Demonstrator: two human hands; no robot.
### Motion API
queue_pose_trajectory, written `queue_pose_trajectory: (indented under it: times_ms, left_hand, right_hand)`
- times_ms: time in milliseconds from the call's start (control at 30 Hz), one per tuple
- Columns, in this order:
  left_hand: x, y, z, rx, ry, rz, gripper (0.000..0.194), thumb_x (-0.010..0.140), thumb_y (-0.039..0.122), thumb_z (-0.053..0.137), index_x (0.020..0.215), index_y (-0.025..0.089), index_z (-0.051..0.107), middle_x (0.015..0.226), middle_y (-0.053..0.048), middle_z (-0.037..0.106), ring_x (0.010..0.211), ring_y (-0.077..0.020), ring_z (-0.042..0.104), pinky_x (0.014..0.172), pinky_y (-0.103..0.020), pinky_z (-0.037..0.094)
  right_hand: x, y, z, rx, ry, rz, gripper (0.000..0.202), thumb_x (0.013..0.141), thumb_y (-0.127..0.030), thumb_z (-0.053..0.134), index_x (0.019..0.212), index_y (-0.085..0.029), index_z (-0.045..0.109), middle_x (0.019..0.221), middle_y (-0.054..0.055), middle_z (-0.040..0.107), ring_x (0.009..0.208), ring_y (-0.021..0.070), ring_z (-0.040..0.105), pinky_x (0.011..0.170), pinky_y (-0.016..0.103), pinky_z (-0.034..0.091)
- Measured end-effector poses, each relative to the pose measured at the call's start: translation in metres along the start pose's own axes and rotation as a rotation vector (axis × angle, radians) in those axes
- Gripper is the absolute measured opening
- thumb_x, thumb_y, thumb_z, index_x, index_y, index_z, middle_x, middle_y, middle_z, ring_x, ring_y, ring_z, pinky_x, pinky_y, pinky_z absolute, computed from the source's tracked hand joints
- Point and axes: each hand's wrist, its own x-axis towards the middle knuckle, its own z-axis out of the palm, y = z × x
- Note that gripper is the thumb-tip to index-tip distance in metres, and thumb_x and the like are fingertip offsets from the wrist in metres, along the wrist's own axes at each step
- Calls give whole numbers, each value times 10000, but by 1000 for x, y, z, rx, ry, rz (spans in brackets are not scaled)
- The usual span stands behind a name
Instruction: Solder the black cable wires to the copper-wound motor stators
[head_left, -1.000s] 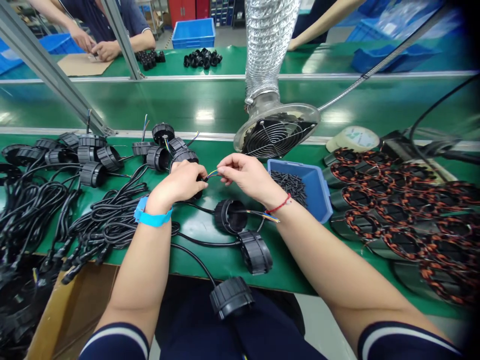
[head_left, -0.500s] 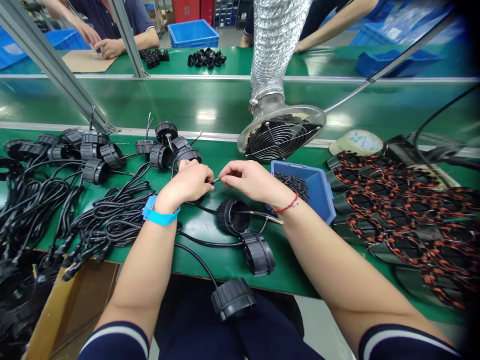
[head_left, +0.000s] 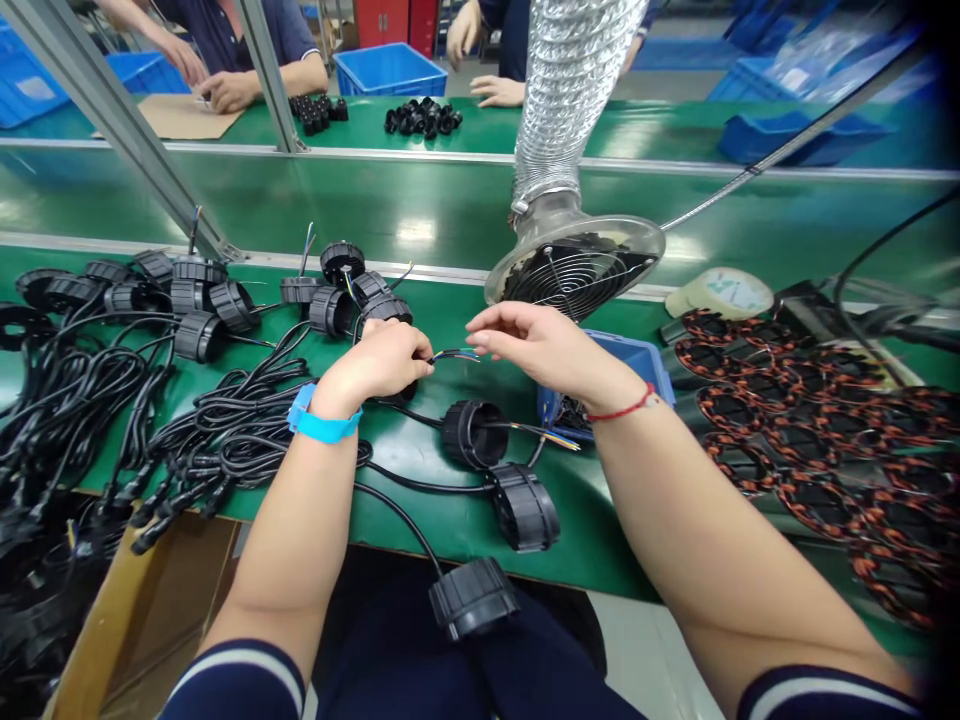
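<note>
My left hand (head_left: 391, 358) pinches a cable, and its thin coloured wires (head_left: 456, 355) stick out to the right from between thumb and fingers. Just past the wire tips is my right hand (head_left: 536, 342), fingers apart, with nothing visible in it. Below the hands lie a black ribbed cap (head_left: 474, 434) with wires coming out of its opening and a second black cap (head_left: 526, 506), both on black cables. A third cap (head_left: 474, 598) hangs at the table's front edge against my body. Part of a dark cap under my left hand is hidden.
Coiled black cables (head_left: 247, 420) and more caps (head_left: 199, 285) cover the left side. A blue bin (head_left: 634, 365) of small dark parts stands behind my right wrist. Wound copper stators (head_left: 795, 430) fill the right. A fume extractor hood (head_left: 577, 265) hangs above. Two co-workers sit opposite.
My right hand has come off the wires and moved right, its fingers opening. The wires now show fanned out from my left hand. Across the table, a co-worker's hands have shifted.
</note>
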Motion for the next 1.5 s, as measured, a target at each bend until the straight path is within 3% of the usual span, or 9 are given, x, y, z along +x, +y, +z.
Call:
queue_pose_trajectory:
  times_ms: [300, 600, 700, 867, 967, 1167, 1233, 1400, 1500]
  left_hand:
    - [0, 3, 2, 24, -24, 29, 187, 845, 259, 599, 911, 168, 748, 920, -72, 744, 919, -251, 622, 936, -415, 350]
    - [-11, -11, -8, -231, -83, 61, 192, 777, 300, 600, 866, 204, 740, 932, -26, 725, 927, -218, 618, 827, -302, 439]
    - [-15, -14, -12, -331, -147, 116, 160, 742, 307, 633, 810, 210, 740, 897, -11, 722, 891, -201, 626, 807, -281, 454]
    - [-16, -11, -13, -418, -278, 199, 127, 729, 291, 645, 764, 210, 737, 868, -11, 729, 860, -189, 642, 801, -271, 469]
    - [-16, -10, -12, -431, -329, 202, 114, 725, 257, 632, 754, 206, 730, 886, -11, 738, 881, -185, 652, 806, -262, 475]
    - [-18, -4, -16, -486, -358, 260, 192, 709, 186, 576, 831, 191, 723, 928, -9, 740, 888, -174, 656, 831, -263, 485]
    - [-17, -8, -18, -576, -166, 247, 225, 698, 157, 543, 853, 175, 705, 926, -18, 730, 882, -170, 648, 830, -272, 490]
    - [-5, -42, -13, -681, 801, -181, 174, 659, 85, 445, 730, 164, 584, 799, -28, 655, 766, -151, 604, 766, -280, 500]
    - [2, -56, -4, -535, 830, -319, 176, 723, 101, 455, 806, 172, 593, 863, -36, 670, 813, -166, 617, 819, -307, 507]
  right_hand:
    - [-1, -8, 17, -320, 0, -2, 193, 816, -338, 544, 738, -181, 624, 633, -13, 590, 595, 120, 462, 596, 277, 332]
    - [-23, -11, 1, 24, -304, 72, 562, 859, -694, 468, 849, -174, 682, 917, 89, 731, 854, 210, 658, 760, 319, 498]
    - [-41, -13, -3, 16, -407, 93, 524, 864, -660, 508, 864, -184, 727, 948, 82, 751, 904, 227, 668, 834, 338, 501]
    - [-44, -3, 2, 92, -333, 156, 267, 849, -446, 585, 891, -193, 658, 862, 56, 738, 802, 190, 679, 732, 301, 511]
    - [-23, -1, 12, -142, -310, 89, 95, 825, -264, 562, 851, -199, 626, 767, 16, 700, 678, 144, 628, 643, 255, 466]
    - [17, -22, 38, -832, -713, -49, 39, 781, -240, 690, 756, -210, 692, 679, 16, 690, 544, 129, 541, 508, 254, 329]
    - [20, -27, 47, -891, -746, -52, 74, 769, -186, 677, 698, -194, 696, 658, 38, 690, 539, 146, 557, 505, 267, 319]
    - [18, -26, 52, -941, -713, -106, 89, 747, -97, 636, 751, -157, 702, 799, 120, 729, 668, 200, 632, 550, 290, 307]
    - [17, -23, 35, -898, -650, -140, 105, 794, -133, 569, 778, -187, 658, 843, 81, 714, 715, 181, 612, 585, 281, 341]
